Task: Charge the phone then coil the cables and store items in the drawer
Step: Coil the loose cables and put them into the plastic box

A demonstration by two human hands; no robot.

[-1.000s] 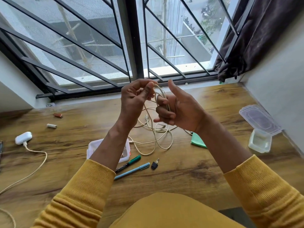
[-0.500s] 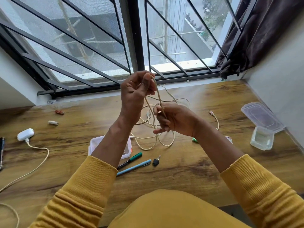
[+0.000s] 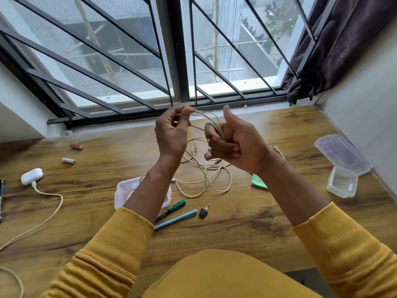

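Cable (image 3: 206, 181) mid-coil above desk (image 3: 247, 222): right hand (image 3: 234, 145) clamps loops, left hand (image 3: 171, 134) pinches free strand. Best kept taut, loops even, tail untangled.

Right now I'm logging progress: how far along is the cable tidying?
Midway. Done: a few loops of the beige cable sit gripped in the right hand. In hand: the left hand pinches the next stretch to feed. Left: the slack on the desk, plus pens, batteries and containers unstored. No drawer in view.
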